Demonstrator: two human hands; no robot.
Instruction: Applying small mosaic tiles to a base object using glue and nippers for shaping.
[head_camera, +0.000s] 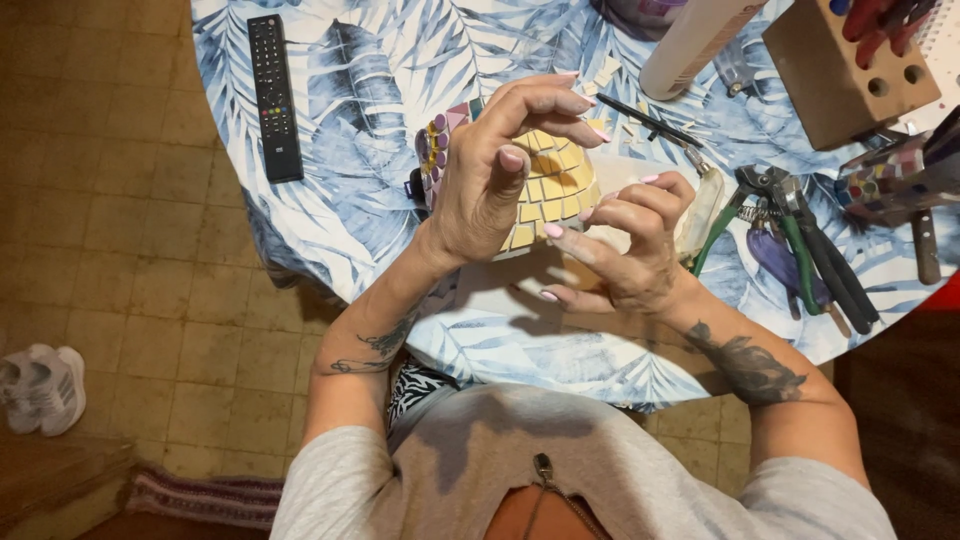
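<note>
A mosaic piece (548, 185) covered in small yellow tiles, with a strip of purple and orange tiles on its left edge, stands on the leaf-print tablecloth (370, 90). My left hand (495, 180) is raised in front of it, fingers curled, its back toward me; whether it touches the piece I cannot tell. My right hand (625, 245) hovers just right of the piece with fingers bent and spread, nothing visible in it.
A black remote control (273, 95) lies at the left. Green-handled nippers and pliers (800, 240) lie at the right, beside a wooden tool block (850, 70) and a white tube (695, 40). Loose tile chips (615, 75) are scattered behind. Sneakers (42, 385) sit on the floor.
</note>
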